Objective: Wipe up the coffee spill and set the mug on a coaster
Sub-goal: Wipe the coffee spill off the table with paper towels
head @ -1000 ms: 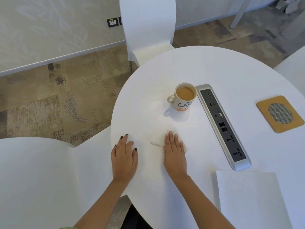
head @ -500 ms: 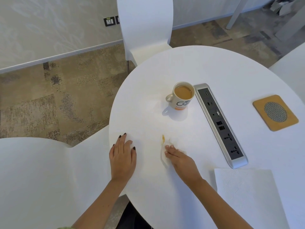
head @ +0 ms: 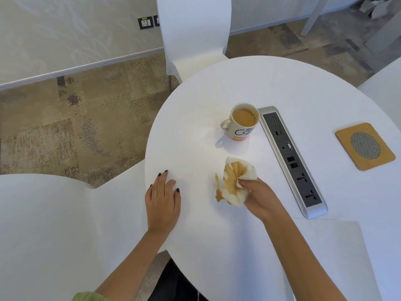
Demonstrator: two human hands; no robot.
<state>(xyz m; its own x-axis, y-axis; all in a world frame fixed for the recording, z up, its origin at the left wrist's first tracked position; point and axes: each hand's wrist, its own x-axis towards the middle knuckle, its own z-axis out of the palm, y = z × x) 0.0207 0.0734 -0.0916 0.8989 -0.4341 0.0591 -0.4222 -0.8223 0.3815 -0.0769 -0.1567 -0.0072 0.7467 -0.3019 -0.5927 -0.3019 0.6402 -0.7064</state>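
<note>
A: Round and white, the bench [head: 282, 88] carries everything: the mug [head: 242, 121] near the middle, the coaster [head: 345, 135] well off to the right, and a power strip [head: 291, 159] lying between them.

B: Which step is in hand?

A: The wipe, I'd say. The right hand [head: 259, 198] has its grip pinched on a wad of tissue [head: 236, 181], which is soaked brown across most of its face. The wad looks partly raised off the bench, though I can't tell if its lower edge touches.

B: Is the spill gone?

A: Not quite. A thin streak of coffee [head: 217, 187] remains just left of the wad, with a small blot at its lower end.

B: And the other hand?

A: The left hand [head: 162, 198] lies flat near the bench's left edge, grip spread, holding nothing. It seems only to be steadying.

B: So what does the next move call for?

A: Probably another pass leftward over that streak, using a dry white part of the wad, since the stained face may smear. A clean napkin [head: 338, 257] sits at the lower right if more is needed.

B: Then the mug?

A: Yes. It is full nearly to the brim, handle pointing left, so it wants a level lift over the strip to the coaster, or it spills again.
</note>
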